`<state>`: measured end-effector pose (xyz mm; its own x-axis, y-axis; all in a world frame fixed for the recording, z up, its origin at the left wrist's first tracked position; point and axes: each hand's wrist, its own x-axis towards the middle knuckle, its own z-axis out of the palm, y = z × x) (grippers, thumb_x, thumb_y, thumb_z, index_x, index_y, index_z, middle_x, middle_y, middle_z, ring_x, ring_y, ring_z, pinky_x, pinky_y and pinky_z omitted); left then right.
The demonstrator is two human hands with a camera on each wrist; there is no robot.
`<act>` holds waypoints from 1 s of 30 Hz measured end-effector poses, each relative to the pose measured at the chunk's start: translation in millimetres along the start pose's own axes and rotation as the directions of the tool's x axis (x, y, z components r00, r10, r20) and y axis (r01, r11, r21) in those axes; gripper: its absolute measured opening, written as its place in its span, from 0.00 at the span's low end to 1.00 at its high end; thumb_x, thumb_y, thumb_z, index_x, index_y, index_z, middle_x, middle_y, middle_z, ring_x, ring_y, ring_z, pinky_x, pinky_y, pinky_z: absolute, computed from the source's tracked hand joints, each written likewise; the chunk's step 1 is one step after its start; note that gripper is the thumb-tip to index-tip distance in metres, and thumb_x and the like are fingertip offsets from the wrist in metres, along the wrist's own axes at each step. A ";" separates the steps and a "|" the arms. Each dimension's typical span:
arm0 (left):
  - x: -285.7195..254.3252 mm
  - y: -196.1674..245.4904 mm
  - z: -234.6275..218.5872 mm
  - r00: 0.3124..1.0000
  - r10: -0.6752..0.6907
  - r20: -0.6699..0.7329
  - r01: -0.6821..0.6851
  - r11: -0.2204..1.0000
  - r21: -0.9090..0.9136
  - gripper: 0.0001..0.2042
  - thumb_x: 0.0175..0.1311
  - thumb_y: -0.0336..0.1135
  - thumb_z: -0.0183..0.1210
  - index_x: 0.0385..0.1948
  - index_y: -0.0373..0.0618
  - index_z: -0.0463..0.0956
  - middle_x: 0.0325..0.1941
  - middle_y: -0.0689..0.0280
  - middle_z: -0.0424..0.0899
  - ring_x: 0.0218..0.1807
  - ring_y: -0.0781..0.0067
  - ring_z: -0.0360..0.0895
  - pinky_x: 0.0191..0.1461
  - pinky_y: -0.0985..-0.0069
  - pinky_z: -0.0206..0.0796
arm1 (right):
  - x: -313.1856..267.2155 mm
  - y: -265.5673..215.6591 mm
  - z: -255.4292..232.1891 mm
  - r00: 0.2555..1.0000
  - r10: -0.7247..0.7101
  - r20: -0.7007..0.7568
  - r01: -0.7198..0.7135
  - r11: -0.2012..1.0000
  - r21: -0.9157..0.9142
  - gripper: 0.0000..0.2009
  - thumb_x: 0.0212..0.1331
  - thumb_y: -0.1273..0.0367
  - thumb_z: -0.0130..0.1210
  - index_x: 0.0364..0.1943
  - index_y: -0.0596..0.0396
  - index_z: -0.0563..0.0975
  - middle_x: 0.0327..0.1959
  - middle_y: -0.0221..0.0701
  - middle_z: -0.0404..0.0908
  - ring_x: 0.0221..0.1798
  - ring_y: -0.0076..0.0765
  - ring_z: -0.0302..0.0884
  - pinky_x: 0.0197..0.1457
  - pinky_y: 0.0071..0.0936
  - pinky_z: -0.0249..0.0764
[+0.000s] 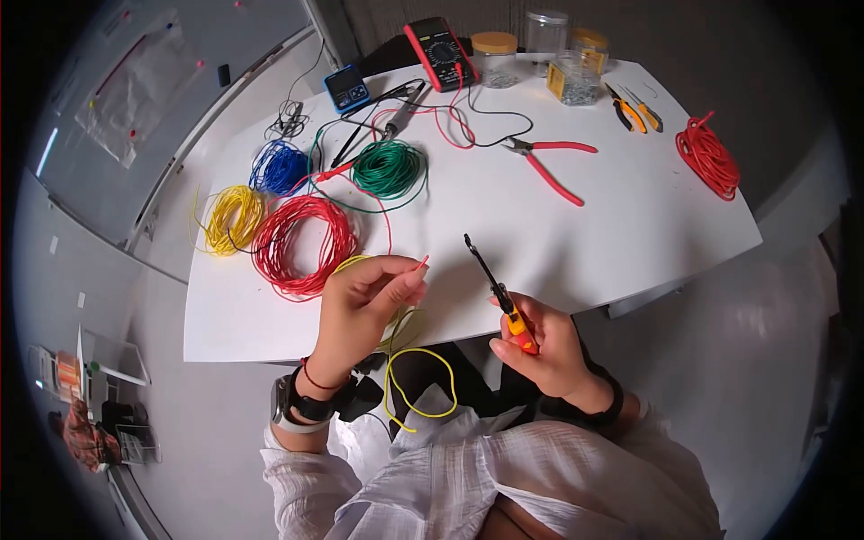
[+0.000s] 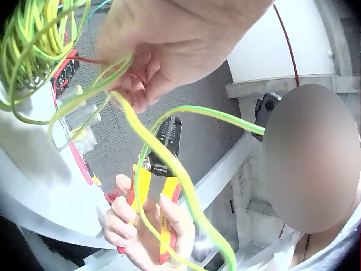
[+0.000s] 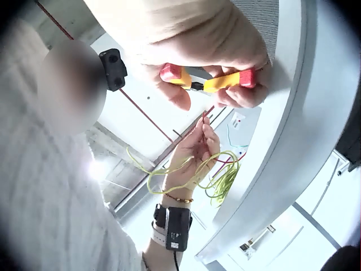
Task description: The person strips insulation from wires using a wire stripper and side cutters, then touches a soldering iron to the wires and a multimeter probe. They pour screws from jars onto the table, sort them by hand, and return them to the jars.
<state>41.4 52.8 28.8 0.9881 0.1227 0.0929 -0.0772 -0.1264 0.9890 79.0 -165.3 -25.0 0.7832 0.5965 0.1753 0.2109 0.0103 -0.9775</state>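
My left hand (image 1: pixel 360 310) pinches a thin red wire (image 1: pixel 423 263) between thumb and fingers, its short end poking out past the fingertips. In my right hand (image 1: pixel 553 351) is a wire stripper (image 1: pixel 511 315) with a black head and yellow-and-red handles. Its head points up and away from me, a short way right of the wire end. The left wrist view shows the handles (image 2: pixel 142 186) spread, with fingers wrapped about them. A yellow-green wire (image 1: pixel 454 387) loops down below my left hand, over the table's front edge toward my lap.
On the white table (image 1: pixel 648 243) lie red (image 1: pixel 270 256), yellow (image 1: pixel 236 216), blue (image 1: pixel 277 169) and green (image 1: pixel 387 169) wire coils. Behind are red-handled cutters (image 1: pixel 553 166), a multimeter (image 1: pixel 441 54) and jars (image 1: pixel 576 81). Orange-handled pliers (image 1: pixel 630 112) and another red coil (image 1: pixel 706 157) sit at right.
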 end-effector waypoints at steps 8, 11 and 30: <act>-6.4 -12.1 -4.6 0.987 0.160 0.014 -0.160 0.987 -0.014 0.06 0.59 0.27 0.54 0.34 0.35 0.75 0.27 0.67 0.78 0.30 0.84 0.73 0.33 0.87 0.63 | 4.5 -14.2 12.5 0.975 -0.195 -0.107 0.127 0.883 -0.452 0.26 0.38 0.70 0.62 0.46 0.64 0.69 0.31 0.36 0.73 0.27 0.32 0.72 0.33 0.24 0.69; -9.0 -8.2 -2.0 0.986 0.169 -0.010 -0.169 0.985 -0.030 0.05 0.59 0.27 0.55 0.33 0.35 0.75 0.26 0.68 0.78 0.28 0.84 0.71 0.31 0.87 0.61 | 7.8 -11.8 9.8 0.971 -0.209 -0.114 0.132 0.871 -0.473 0.27 0.36 0.70 0.62 0.46 0.61 0.69 0.31 0.35 0.73 0.26 0.34 0.71 0.30 0.26 0.69; -10.8 -9.9 -4.1 0.982 0.187 0.029 -0.188 0.982 0.031 0.06 0.58 0.29 0.54 0.31 0.34 0.74 0.23 0.66 0.75 0.24 0.81 0.69 0.28 0.84 0.60 | 10.7 -12.5 8.5 0.981 -0.188 -0.037 0.147 0.863 -0.483 0.28 0.30 0.72 0.64 0.45 0.61 0.70 0.30 0.34 0.73 0.24 0.30 0.70 0.28 0.21 0.69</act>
<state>31.0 56.7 18.5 0.9597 0.0678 0.2726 -0.2572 -0.1781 0.9498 79.8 -152.3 -11.9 0.7507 0.5535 0.3606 0.5799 -0.2907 -0.7610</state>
